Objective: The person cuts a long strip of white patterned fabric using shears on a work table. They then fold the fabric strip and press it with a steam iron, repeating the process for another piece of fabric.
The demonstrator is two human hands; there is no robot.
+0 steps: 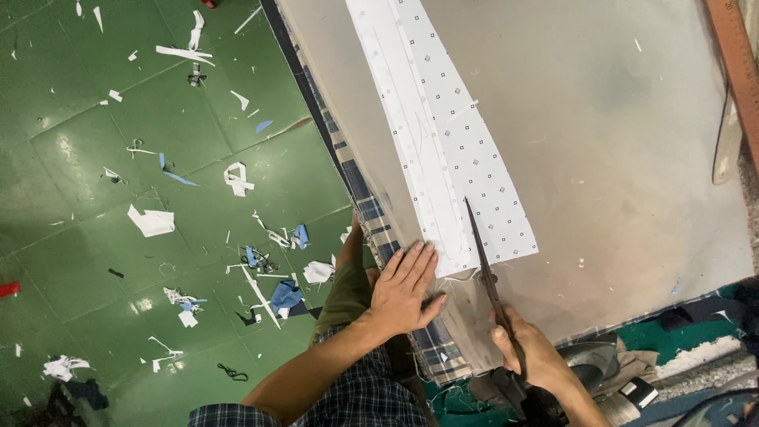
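Observation:
A long strip of white fabric (pixel 451 134) with small dark square dots lies on the grey table top (pixel 617 158), running away from me. My left hand (pixel 405 289) presses flat on the strip's near end, fingers spread. My right hand (pixel 531 352) grips the handles of dark scissors (pixel 482 253), whose blades point up along the strip near its lower edge, just right of my left hand.
A checked blue cloth (pixel 360 190) hangs over the table's left edge. The green floor (pixel 95 198) at left is littered with several white and blue fabric scraps. A wooden ruler (pixel 739 63) lies along the table's right side. Dark items sit at the near right corner.

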